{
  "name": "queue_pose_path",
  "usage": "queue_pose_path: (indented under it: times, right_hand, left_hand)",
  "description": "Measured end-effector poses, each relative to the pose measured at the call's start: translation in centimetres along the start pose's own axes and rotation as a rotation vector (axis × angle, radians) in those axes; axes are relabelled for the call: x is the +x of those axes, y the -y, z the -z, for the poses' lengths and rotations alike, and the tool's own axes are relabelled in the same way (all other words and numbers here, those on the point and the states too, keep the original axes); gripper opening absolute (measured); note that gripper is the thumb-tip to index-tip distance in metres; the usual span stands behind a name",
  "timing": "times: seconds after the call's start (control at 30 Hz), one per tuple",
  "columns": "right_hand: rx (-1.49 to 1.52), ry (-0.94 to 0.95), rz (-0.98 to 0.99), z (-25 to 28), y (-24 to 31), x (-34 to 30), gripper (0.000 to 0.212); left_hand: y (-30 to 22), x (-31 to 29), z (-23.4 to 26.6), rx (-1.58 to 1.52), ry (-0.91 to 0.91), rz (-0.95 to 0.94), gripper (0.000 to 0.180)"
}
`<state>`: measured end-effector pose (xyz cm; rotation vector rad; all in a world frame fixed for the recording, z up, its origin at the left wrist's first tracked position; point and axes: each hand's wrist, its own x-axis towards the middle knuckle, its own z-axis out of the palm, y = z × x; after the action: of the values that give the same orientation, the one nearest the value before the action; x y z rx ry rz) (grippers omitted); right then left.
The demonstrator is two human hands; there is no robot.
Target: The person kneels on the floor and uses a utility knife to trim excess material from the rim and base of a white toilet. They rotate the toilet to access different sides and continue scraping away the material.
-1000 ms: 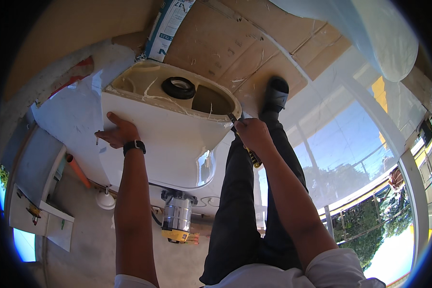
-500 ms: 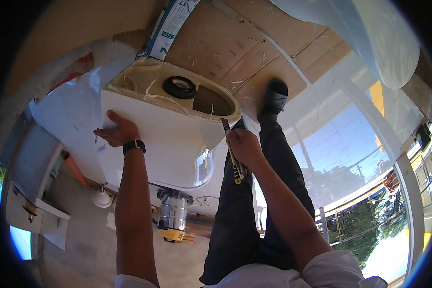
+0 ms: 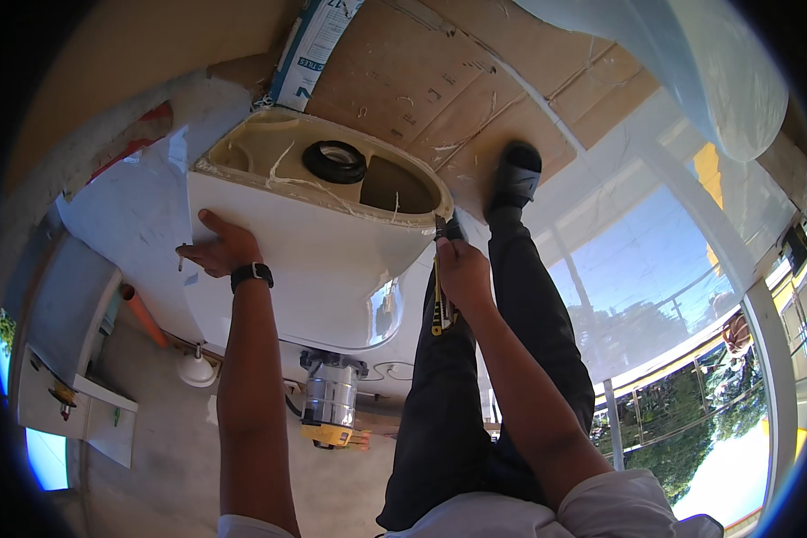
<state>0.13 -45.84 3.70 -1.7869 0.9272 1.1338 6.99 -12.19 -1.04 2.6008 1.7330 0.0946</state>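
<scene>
R hand: right hand clenched round a yellow-and-black utility knife; front end at the rim's R end, touching or just short, can't tell; held mid-body, prob. for control close to the edge
L hand: left hand spread on the side of the white fixture, near its L edge; prob. bracing it; thin white stick, cigarette-like, pinched betw. fingers
Fixture: white ceramic fixture, toilet-like, in front of the person; cream underside exposed, apparently laid over so the rim is reachable
Rim + cavity: pale strands hang along the rim, look like old sealant; black rubber ring sits mid-underside
Floor: cardboard beyond the fixture, w/ pale scraps, prob. to protect the surface; sandalled foot near its R edge; blue-and-white bag by its L edge; glossy white surface to the R, reflecting sky
Room: metal-and-yellow canister vac near the fixture; orange pipe further L; greenery outside, lower R
</scene>
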Motion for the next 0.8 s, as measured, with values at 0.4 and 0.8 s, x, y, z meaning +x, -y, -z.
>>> queue_pose_path:
  times: [0.4, 0.8]
  right_hand:
    - [0.111, -0.148, -0.039, -2.5, 1.2, -1.3, 0.041]
    - [-0.122, 0.155, 0.109, 1.0, 1.9, 1.1, 0.046]
  left_hand:
    - [0.2, 0.2, -0.4, -0.042, -0.002, -0.012, 0.113]
    - [1.0, 0.3, -0.7, -0.010, -0.007, 0.008, 0.111]
